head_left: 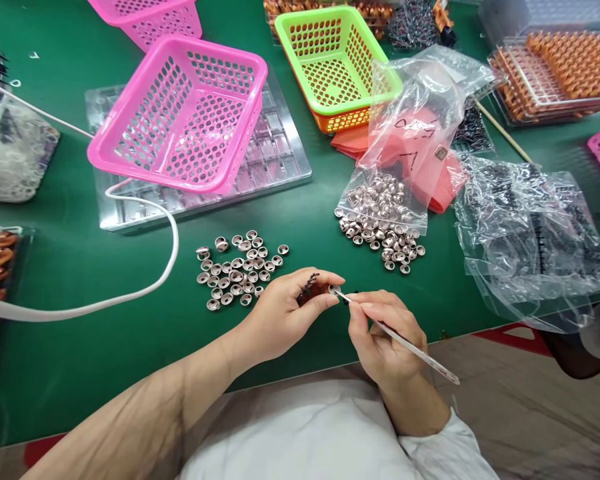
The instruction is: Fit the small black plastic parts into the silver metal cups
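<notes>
My left hand (283, 313) pinches a small silver metal ring (333, 289) between thumb and forefinger. A dark, spiky strip (308, 287) is tucked inside the same hand, behind the thumb. My right hand (390, 333) grips slim silver tweezers (415, 348) like a pen, their tip at the ring. A few small black bits (349, 297) show beside the right fingertips, partly hidden. Loose metal rings (237, 276) lie spread beyond the left hand. More rings (391, 241) spill out of a clear plastic bag (415, 100) beyond the right hand.
A pink basket (180, 120) rests on a clear plastic tray (280, 153), with a white cable (173, 247) beside it. A green basket (293, 80) sits in an orange one. Plastic bags of black parts (535, 227) lie to the right. Orange parts (575, 67) are stacked behind.
</notes>
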{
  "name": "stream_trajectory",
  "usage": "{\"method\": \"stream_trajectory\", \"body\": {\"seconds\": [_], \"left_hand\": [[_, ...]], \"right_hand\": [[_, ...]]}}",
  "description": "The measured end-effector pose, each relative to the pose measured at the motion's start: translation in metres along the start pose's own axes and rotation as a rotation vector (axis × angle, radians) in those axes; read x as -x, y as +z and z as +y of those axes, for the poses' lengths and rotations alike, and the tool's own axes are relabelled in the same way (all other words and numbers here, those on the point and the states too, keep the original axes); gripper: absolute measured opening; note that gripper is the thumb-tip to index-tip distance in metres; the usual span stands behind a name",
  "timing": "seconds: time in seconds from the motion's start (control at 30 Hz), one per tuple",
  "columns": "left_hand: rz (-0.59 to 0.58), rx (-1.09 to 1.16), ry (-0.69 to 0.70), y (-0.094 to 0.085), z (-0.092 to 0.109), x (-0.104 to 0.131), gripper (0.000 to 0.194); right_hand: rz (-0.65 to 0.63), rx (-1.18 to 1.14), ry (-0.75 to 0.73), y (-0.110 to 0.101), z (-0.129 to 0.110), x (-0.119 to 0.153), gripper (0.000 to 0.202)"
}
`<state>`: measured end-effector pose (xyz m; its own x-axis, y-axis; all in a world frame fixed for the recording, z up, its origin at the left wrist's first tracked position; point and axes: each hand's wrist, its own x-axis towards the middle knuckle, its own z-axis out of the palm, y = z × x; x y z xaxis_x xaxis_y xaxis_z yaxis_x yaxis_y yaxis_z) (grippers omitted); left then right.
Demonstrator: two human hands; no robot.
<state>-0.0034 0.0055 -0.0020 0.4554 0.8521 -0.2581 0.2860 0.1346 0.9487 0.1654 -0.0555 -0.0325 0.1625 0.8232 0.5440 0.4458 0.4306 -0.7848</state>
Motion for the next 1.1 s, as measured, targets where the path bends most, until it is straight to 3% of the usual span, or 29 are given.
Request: {"method": "stream_trajectory", "body": {"seconds": [0.4, 0.73, 1.1], "left_hand": [[0.004, -0.035, 0.020, -0.0001, 0.0011, -0.0010, 0.019], [0.039, -0.112, 0.135, 0.0004, 0.0008, 0.0001, 0.016], [-0.004, -0.075, 0.056, -0.0010, -0.0013, -0.0013, 0.017]], "right_hand": [[-0.006, 0.002, 0.038, 0.0014, 0.0007, -0.0001, 0.027], [-0.042, -0.022, 0.031, 0.0011, -0.0004, 0.0008, 0.031], [-0.066, 0.002, -0.037, 0.0004, 0.0001, -0.0010, 0.034]]}}
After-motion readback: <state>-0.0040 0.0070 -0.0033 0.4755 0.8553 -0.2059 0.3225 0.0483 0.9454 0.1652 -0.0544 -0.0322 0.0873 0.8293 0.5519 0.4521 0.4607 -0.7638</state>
